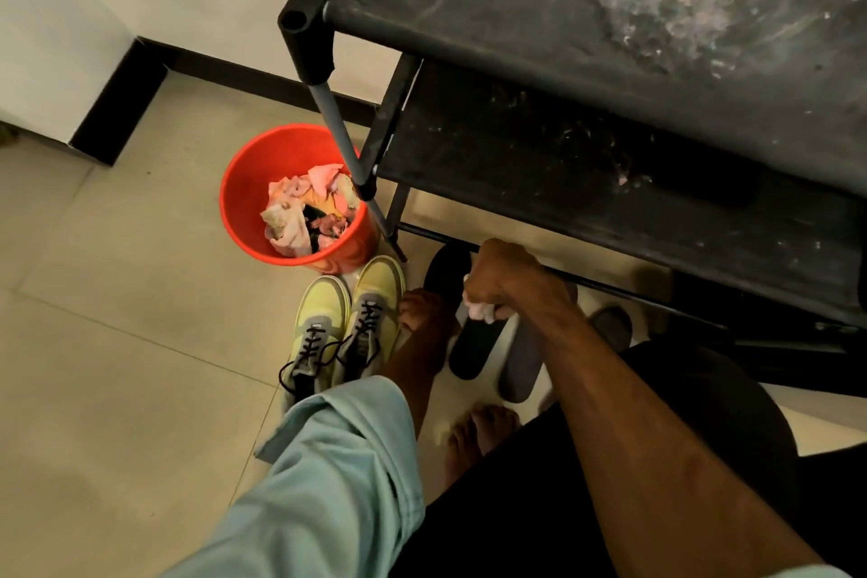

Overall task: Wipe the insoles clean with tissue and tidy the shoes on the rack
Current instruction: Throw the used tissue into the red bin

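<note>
Yellow-green laced sneakers (370, 300) stood side by side; just beside them lay a black insole (469, 352), crumpled pale tissue (479, 309) against it, and a grey insole (518, 366)
</note>
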Demonstrator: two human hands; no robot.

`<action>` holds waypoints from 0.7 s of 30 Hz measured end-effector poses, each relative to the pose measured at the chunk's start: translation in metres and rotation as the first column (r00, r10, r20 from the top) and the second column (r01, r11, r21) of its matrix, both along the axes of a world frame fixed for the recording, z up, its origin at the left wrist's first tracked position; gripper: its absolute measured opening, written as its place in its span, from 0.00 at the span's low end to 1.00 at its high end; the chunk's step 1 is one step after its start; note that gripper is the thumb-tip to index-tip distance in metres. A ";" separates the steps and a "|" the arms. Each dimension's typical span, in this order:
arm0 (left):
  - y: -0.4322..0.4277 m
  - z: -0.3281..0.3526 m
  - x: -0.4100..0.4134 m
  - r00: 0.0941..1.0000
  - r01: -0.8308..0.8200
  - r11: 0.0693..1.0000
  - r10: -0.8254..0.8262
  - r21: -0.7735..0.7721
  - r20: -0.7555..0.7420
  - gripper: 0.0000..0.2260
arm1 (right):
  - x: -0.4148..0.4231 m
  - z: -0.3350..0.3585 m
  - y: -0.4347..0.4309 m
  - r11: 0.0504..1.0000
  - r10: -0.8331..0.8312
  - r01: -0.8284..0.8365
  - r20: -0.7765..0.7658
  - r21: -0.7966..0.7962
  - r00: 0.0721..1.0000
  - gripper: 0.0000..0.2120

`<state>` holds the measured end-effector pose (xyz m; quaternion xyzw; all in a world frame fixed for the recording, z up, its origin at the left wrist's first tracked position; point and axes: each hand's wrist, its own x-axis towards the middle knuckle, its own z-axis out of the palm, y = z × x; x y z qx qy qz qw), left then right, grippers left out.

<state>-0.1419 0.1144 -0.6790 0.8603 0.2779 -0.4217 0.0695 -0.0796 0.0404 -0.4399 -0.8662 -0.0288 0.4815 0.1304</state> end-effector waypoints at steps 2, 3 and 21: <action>0.007 0.025 0.001 0.994 0.113 0.992 -0.112 -0.050 0.015 0.33 | 0.002 0.000 0.000 0.998 -0.047 0.048 -0.014 0.035 0.999 0.07; 0.013 0.040 0.002 0.990 0.136 0.985 -0.132 -0.106 0.038 0.28 | 0.002 0.001 0.000 0.996 -0.070 0.070 -0.016 0.057 0.997 0.07; 0.084 0.317 -0.008 0.971 0.225 0.678 -0.095 -0.700 0.220 0.11 | -0.067 0.091 -0.019 0.793 -0.516 0.349 0.247 0.500 0.820 0.06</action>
